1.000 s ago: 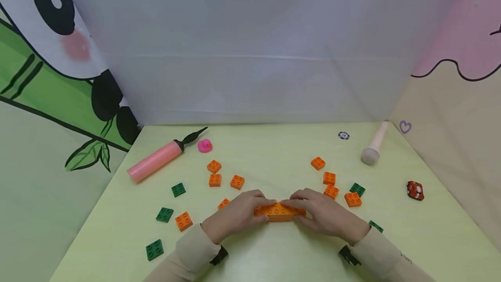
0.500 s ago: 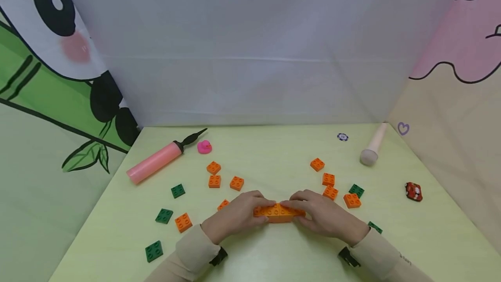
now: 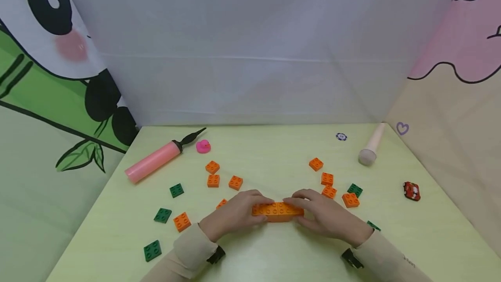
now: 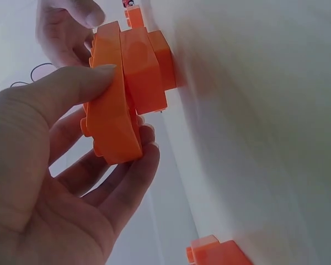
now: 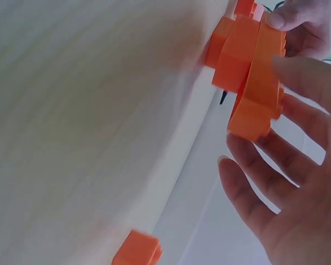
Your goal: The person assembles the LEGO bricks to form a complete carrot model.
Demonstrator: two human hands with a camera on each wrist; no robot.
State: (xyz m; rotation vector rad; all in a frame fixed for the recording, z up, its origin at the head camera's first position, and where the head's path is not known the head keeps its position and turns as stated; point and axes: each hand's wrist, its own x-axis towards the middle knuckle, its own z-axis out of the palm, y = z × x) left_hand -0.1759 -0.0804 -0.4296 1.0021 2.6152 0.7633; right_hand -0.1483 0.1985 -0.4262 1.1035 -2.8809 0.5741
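Orange toy building bricks [image 3: 278, 212] are stacked between the two hands at the front middle of the table. Side by side along the top lie long bricks [image 4: 111, 105], over narrower orange blocks [image 5: 235, 52] that step inward toward the tabletop. The left hand [image 3: 236, 213] pinches the left end of the top row, thumb on the near face and fingers behind. At the other end is the right hand [image 3: 328, 217], its thumb in front and its fingers behind, loosely spread in the right wrist view. A small gap shows under the top row in the left wrist view.
Several loose orange bricks [image 3: 235, 182] and green bricks [image 3: 152, 250] lie on both sides. A pink pump [image 3: 154, 161] and a pink duck [image 3: 203, 146] sit back left. Back right are a toy microphone [image 3: 371, 147], a chip [image 3: 341, 137] and a red toy car [image 3: 412, 190].
The right hand has shifted slightly to the right, its index finger drawing back a little along the top row. The left hand keeps its hold and the bricks stay in place.
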